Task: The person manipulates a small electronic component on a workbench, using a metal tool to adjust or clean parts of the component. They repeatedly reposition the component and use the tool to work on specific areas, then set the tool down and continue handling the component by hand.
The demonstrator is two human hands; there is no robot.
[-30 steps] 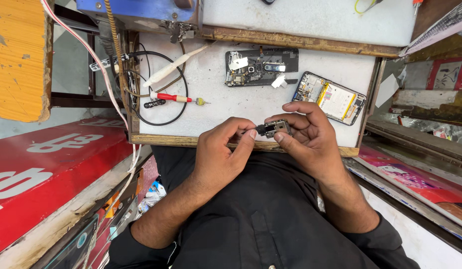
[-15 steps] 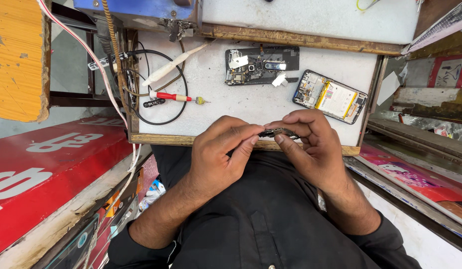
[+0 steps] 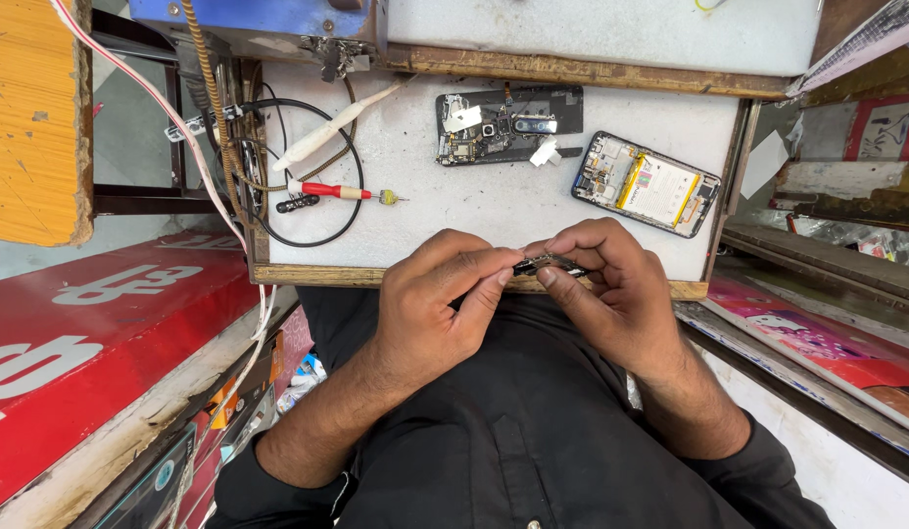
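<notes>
Small part (image 3: 545,262) mostly behind fingertips (image 3: 494,277)

My bench is a white work board (image 3: 445,211) with a wooden edge. On it lie a red-handled screwdriver (image 3: 339,191), a looped black cable (image 3: 312,167), a dark phone frame (image 3: 508,122) and an opened phone (image 3: 647,184), battery side up.

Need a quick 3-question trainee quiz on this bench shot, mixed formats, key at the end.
1. True or false: both hands pinch the small dark part together.
2. What lies nearest the red-handled screwdriver: A) black cable loop B) opened phone C) circuit board?
3. Fill in: the opened phone lies on the person's ___ side of the white work board.

Key: 1 true: left hand, right hand. 2 A. 3 right.
</notes>
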